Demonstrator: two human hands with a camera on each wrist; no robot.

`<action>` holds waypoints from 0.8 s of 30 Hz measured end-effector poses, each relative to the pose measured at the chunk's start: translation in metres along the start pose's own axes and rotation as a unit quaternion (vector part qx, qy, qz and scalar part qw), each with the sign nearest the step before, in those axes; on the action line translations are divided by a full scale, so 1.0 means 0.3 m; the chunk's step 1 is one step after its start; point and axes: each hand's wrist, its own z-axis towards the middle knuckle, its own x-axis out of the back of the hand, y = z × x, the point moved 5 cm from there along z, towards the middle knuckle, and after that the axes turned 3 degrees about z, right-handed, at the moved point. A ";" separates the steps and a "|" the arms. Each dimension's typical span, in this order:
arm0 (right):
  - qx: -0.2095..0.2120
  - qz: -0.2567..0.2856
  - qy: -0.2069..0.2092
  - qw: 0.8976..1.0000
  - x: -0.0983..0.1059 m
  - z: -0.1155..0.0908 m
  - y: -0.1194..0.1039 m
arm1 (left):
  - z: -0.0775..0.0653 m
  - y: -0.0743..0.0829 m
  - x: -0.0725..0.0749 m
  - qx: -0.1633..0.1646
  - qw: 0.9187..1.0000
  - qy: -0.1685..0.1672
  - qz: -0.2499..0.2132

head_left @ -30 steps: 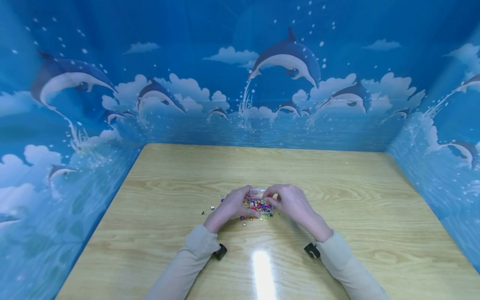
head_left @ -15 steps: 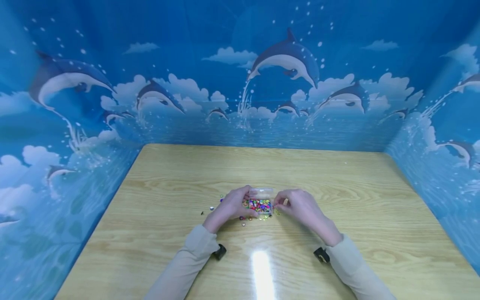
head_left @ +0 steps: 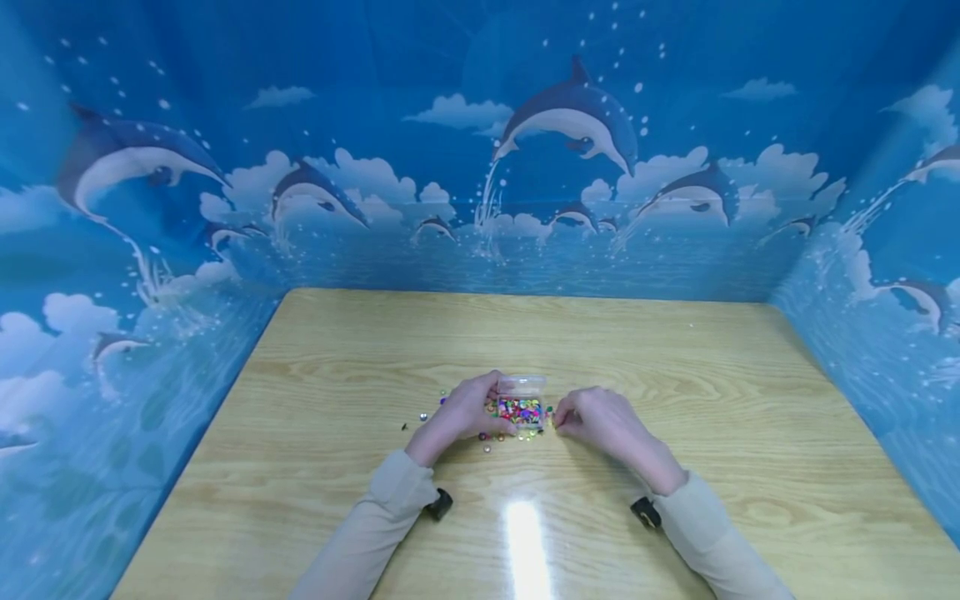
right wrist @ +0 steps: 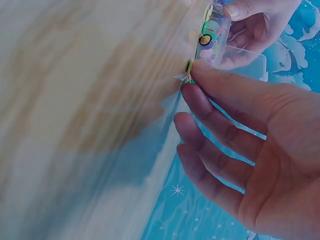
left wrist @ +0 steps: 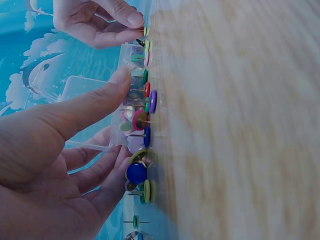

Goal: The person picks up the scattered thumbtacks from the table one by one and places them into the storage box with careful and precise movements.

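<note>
A small clear plastic box [head_left: 522, 384] stands on the wooden table, its hinged lid raised at the back. Colourful thumbtacks [head_left: 520, 409] fill it. My left hand [head_left: 468, 406] grips the box from the left, thumb along the near side and fingers behind. Just right of the box, my right hand [head_left: 602, 419] is down at the tabletop, where thumb and forefinger pinch a yellow-green thumbtack [right wrist: 189, 66]. The other fingers of that hand curve loosely in the right wrist view. Around the box lie loose tacks, among them a blue thumbtack [left wrist: 136, 172] and a purple thumbtack [left wrist: 153, 102].
More tacks are scattered to the left and front of the box, such as a silvery one [head_left: 423, 417] and a dark one [head_left: 405, 427]. The wooden table [head_left: 360, 342] spreads around; a dolphin-printed blue curtain [head_left: 420, 250] encloses its back and sides.
My right hand has moved from over the box to the right and down to the table beside it, and now pinches a thumbtack there. The left hand keeps its grip on the box.
</note>
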 end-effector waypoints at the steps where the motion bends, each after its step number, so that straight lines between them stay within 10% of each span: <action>1: 0.003 0.000 0.000 1.000 -0.001 0.000 -0.001 | 0.000 0.000 0.000 0.001 1.000 0.000 0.001; 24: -0.003 0.036 0.039 0.999 0.041 0.040 -0.055 | 0.001 0.002 -0.001 -0.002 1.000 0.001 0.004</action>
